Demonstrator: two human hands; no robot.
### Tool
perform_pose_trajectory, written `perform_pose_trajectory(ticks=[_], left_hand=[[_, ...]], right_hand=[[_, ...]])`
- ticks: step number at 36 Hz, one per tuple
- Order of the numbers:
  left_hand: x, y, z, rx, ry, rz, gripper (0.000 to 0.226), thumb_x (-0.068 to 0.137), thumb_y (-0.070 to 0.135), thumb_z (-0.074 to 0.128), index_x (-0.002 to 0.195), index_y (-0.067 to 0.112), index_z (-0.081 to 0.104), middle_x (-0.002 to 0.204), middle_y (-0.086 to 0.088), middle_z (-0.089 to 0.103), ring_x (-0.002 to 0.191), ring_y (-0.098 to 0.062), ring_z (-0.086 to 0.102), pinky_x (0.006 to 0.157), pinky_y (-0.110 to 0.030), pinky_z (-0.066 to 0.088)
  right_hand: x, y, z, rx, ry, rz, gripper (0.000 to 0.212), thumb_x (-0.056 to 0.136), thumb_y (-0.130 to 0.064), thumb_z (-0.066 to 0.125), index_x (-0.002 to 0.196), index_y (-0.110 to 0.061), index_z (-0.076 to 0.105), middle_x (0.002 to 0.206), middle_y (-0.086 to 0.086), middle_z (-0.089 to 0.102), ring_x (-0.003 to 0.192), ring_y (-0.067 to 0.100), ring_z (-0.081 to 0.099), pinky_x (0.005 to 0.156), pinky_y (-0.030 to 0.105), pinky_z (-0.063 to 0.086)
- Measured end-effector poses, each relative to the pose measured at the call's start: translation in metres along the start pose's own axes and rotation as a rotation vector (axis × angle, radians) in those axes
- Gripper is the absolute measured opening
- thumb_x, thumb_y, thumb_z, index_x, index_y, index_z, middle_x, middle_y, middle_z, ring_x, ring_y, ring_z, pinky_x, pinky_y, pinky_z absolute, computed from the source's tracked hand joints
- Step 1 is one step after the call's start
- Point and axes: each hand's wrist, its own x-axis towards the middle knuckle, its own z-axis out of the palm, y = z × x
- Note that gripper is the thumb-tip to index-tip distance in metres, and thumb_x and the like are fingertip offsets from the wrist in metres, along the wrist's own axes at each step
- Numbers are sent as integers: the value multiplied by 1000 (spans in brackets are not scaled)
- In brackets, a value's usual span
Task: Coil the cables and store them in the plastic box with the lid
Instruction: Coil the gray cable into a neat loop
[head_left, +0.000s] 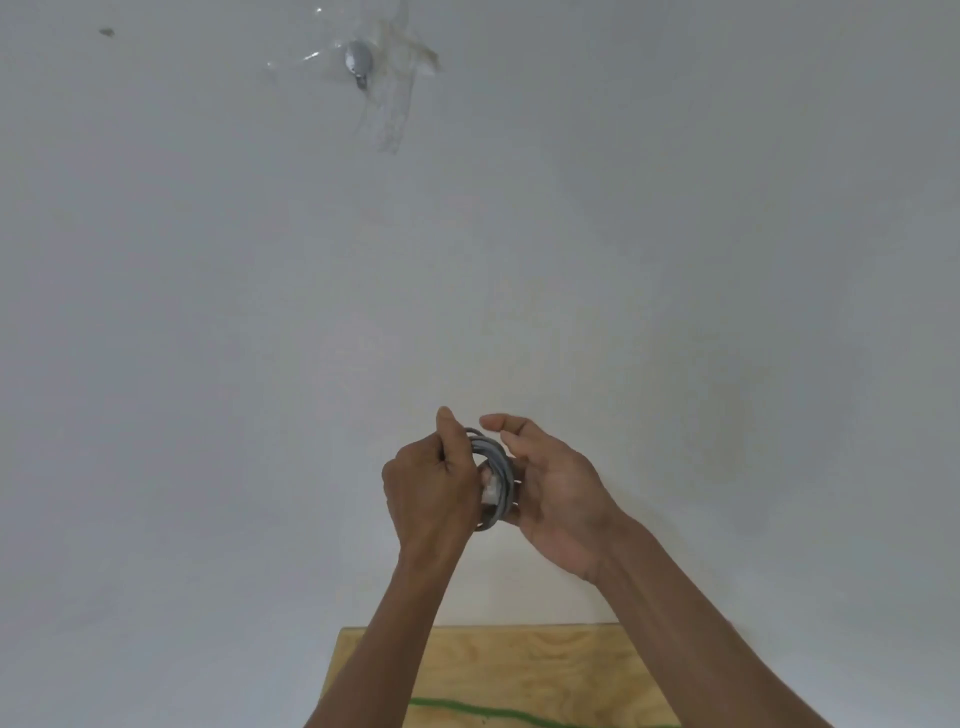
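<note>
A grey cable (497, 470), wound into a small tight coil with a white plug showing inside it, is held up in the air in front of a white wall. My left hand (431, 486) is closed around the coil's left side, thumb pointing up. My right hand (553, 491) cups the coil from the right, palm toward me and fingers curled loosely over the top. A green cable (483, 711) lies across the wooden table at the bottom edge. The plastic box and its lid are out of view.
A light wooden table (545, 660) sits low in the frame beneath my forearms, against a white wall (260, 312). High on the wall a metal hook (358, 62) is held by clear tape.
</note>
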Motion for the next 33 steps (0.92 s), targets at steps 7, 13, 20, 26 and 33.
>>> perform_pose_trajectory(ticks=[7,13,20,26,33], left_hand=[[9,-8,0,-44,8,-66,68,104,38,41,43,7,42,38,-3,41,43,-23,40,52,-40,43],[12,-10,-3,-140,-24,-154,69,101,42,43,44,4,42,40,-5,38,45,-22,37,51,-43,40],[16,-18,-10,37,34,-185,70,100,52,38,47,6,39,41,-6,39,44,-23,40,52,-40,43],[16,-20,-19,63,81,-81,68,103,41,43,47,3,40,40,-5,41,42,-20,38,49,-34,35],[10,3,-14,78,60,5,67,105,38,40,42,14,34,33,4,38,38,-15,39,48,-25,35]], right_hand=[[-10,1,-1,-287,-190,-181,38,77,14,62,105,-12,55,90,19,60,85,30,56,95,60,52],[-14,6,9,-673,-37,-365,13,90,-11,70,88,-22,66,91,-4,67,90,23,68,75,35,61],[-15,4,17,-811,197,-614,12,87,-15,74,89,-27,72,99,-14,70,97,11,68,77,36,58],[-20,-21,19,-396,170,-598,7,81,-2,76,80,-8,72,78,-3,73,72,14,69,74,24,56],[13,-12,4,-17,509,-444,34,85,-15,77,110,-19,54,75,11,75,64,21,67,63,29,55]])
